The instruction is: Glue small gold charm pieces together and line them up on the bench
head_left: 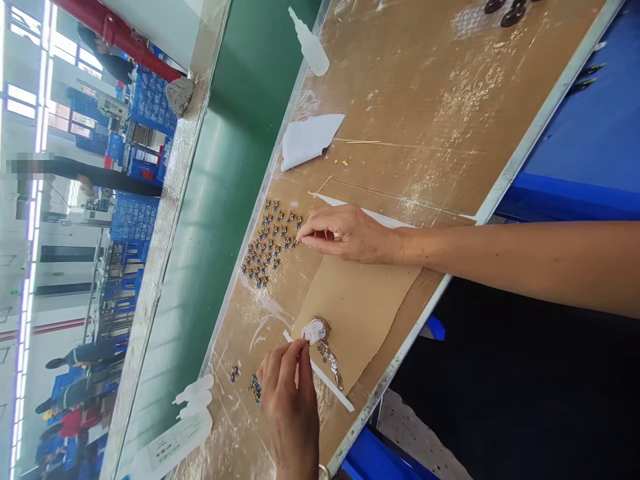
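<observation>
My right hand (pixel 345 233) reaches in from the right, its fingers pinched together at the edge of rows of several tiny blue-and-gold parts (pixel 270 243) laid out on the taped wooden bench (pixel 425 87). What the fingertips hold is too small to make out. My left hand (pixel 290 400) comes up from the bottom, with thumb and forefinger pinched on a thin stick whose tip is at a whitish glue blob (pixel 316 330). The blob sits on a sheet of brown cardboard (pixel 360 307). A small heap of the same parts (pixel 255 388) lies just left of my left hand.
A white strip (pixel 327 381) lies across the cardboard's corner. A folded white paper (pixel 307 140) and a squeeze bottle (pixel 310 43) lie farther along the bench. More plastic bottles (pixel 193 400) lie by the green conveyor belt (pixel 225 167). Beyond it, people work among blue crates (pixel 150 100).
</observation>
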Action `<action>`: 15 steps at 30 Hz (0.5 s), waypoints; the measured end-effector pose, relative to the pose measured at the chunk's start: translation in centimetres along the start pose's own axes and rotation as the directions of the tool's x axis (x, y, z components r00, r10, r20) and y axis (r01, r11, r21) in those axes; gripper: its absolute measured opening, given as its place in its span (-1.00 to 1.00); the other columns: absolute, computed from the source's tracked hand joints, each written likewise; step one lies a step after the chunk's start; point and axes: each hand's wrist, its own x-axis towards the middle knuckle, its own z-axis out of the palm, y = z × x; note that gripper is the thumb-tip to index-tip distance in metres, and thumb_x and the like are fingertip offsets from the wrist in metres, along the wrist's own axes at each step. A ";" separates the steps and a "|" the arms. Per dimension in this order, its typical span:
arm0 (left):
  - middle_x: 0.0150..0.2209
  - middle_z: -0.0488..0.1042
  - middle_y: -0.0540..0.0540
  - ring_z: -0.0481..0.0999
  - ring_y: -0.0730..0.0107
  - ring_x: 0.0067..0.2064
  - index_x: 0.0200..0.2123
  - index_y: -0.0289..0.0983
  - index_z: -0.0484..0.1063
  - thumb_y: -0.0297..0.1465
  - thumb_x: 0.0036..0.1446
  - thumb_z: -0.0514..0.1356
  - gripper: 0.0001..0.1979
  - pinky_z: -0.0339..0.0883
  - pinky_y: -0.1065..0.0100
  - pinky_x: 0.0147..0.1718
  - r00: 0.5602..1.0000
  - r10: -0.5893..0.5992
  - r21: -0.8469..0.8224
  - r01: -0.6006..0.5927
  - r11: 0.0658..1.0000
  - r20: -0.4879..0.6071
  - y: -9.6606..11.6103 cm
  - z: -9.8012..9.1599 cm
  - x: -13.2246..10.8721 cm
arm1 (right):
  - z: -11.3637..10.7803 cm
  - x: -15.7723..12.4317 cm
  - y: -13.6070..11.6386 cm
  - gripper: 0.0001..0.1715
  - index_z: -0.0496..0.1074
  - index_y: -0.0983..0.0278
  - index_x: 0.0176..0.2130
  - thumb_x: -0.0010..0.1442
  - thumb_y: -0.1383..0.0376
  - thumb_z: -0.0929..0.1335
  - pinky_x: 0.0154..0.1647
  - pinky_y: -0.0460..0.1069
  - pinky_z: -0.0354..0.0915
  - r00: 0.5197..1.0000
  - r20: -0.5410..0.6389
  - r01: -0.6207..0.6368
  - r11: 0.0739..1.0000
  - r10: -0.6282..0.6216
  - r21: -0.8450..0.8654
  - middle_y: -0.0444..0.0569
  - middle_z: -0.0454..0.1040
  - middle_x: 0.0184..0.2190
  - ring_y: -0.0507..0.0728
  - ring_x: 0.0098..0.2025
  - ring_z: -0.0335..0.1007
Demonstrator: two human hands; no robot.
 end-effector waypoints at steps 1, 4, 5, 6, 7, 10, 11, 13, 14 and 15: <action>-0.34 0.50 -0.05 0.47 0.36 -0.30 -0.29 -0.20 0.47 -0.36 0.18 0.13 -0.88 0.26 0.31 -0.25 1.000 -0.001 0.007 0.001 1.000 -0.002 0.0 -0.1 0.0 | 0.0 0.0 0.0 -0.84 0.42 0.33 -0.33 0.24 0.38 0.26 -0.41 -0.12 0.20 1.000 -0.002 0.001 1.000 -0.001 -0.003 -0.14 0.40 -0.44 -0.08 -0.46 0.18; -0.35 0.51 -0.04 0.47 0.37 -0.31 -0.29 -0.20 0.47 -0.36 0.18 0.12 -0.88 0.26 0.32 -0.26 1.000 0.008 0.030 -0.008 1.000 -0.016 0.0 -0.2 -0.1 | 0.0 0.0 0.0 -0.82 0.42 0.33 -0.32 0.26 0.36 0.25 -0.40 -0.11 0.21 1.000 0.000 0.003 1.000 -0.003 -0.017 -0.14 0.40 -0.44 -0.08 -0.46 0.17; -0.35 0.51 -0.04 0.47 0.37 -0.31 -0.29 -0.20 0.47 -0.36 0.18 0.12 -0.87 0.26 0.32 -0.27 1.000 0.008 0.034 -0.008 0.999 -0.022 0.0 -0.2 0.0 | 0.0 0.0 0.0 -0.82 0.42 0.33 -0.32 0.26 0.35 0.24 -0.40 -0.11 0.21 1.000 0.000 0.004 1.000 -0.004 -0.019 -0.14 0.40 -0.44 -0.08 -0.47 0.17; -0.36 0.51 -0.04 0.46 0.37 -0.32 -0.29 -0.20 0.47 -0.36 0.19 0.12 -0.87 0.26 0.32 -0.28 1.000 0.006 0.033 -0.005 0.999 -0.022 0.0 -0.2 0.0 | 0.0 0.0 0.0 -0.82 0.42 0.32 -0.32 0.26 0.35 0.24 -0.41 -0.11 0.21 1.000 -0.001 0.004 1.000 -0.004 -0.019 -0.14 0.39 -0.44 -0.08 -0.47 0.17; -0.36 0.50 -0.05 0.46 0.37 -0.33 -0.29 -0.20 0.47 -0.36 0.19 0.12 -0.87 0.26 0.32 -0.28 1.000 -0.001 0.029 0.001 1.000 -0.017 -0.1 -0.2 0.0 | 0.0 0.0 0.0 -0.82 0.42 0.32 -0.33 0.26 0.35 0.25 -0.41 -0.11 0.20 1.000 -0.005 0.003 1.000 -0.003 -0.018 -0.14 0.39 -0.45 -0.08 -0.47 0.17; -0.36 0.50 -0.05 0.46 0.37 -0.32 -0.30 -0.20 0.47 -0.36 0.18 0.12 -0.87 0.26 0.31 -0.27 1.000 -0.013 0.012 0.013 1.000 0.001 -0.2 0.0 -0.1 | 0.0 0.1 0.0 -0.83 0.42 0.31 -0.34 0.24 0.37 0.26 -0.43 -0.11 0.20 1.000 -0.015 0.002 1.000 -0.002 -0.013 -0.14 0.40 -0.45 -0.08 -0.47 0.17; -0.36 0.50 -0.05 0.46 0.37 -0.32 -0.30 -0.20 0.47 -0.36 0.18 0.12 -0.87 0.26 0.32 -0.27 1.000 -0.013 0.009 0.013 1.000 0.000 -0.2 0.0 -0.1 | 0.0 0.1 0.0 -0.84 0.42 0.32 -0.34 0.24 0.38 0.26 -0.42 -0.11 0.20 1.000 -0.015 0.002 1.000 -0.002 -0.013 -0.14 0.40 -0.44 -0.08 -0.47 0.18; -0.35 0.50 -0.06 0.46 0.37 -0.31 -0.30 -0.20 0.47 -0.36 0.18 0.12 -0.87 0.26 0.32 -0.26 1.000 -0.016 0.001 0.016 1.000 -0.013 -0.3 0.2 -0.1 | 0.0 0.1 -0.1 -0.83 0.42 0.32 -0.34 0.24 0.38 0.26 -0.42 -0.11 0.20 1.000 -0.010 -0.002 1.000 0.001 -0.011 -0.14 0.40 -0.44 -0.08 -0.46 0.19; -0.36 0.50 -0.06 0.47 0.37 -0.31 -0.31 -0.20 0.47 -0.35 0.18 0.12 -0.87 0.26 0.31 -0.26 1.000 -0.020 -0.005 0.020 1.000 -0.022 -0.4 0.3 -0.1 | 0.0 0.1 -0.1 -0.83 0.42 0.32 -0.34 0.24 0.37 0.25 -0.42 -0.11 0.21 1.000 -0.008 -0.006 1.000 0.006 -0.009 -0.14 0.40 -0.44 -0.08 -0.46 0.19; -0.36 0.50 -0.06 0.47 0.36 -0.32 -0.31 -0.20 0.48 -0.34 0.18 0.12 -0.86 0.27 0.31 -0.27 0.999 -0.026 -0.009 0.026 1.000 -0.030 -0.4 0.3 0.0 | 0.0 0.1 -0.2 -0.82 0.42 0.32 -0.34 0.25 0.37 0.25 -0.42 -0.11 0.21 1.000 -0.006 -0.012 1.000 0.012 -0.009 -0.14 0.40 -0.44 -0.07 -0.46 0.19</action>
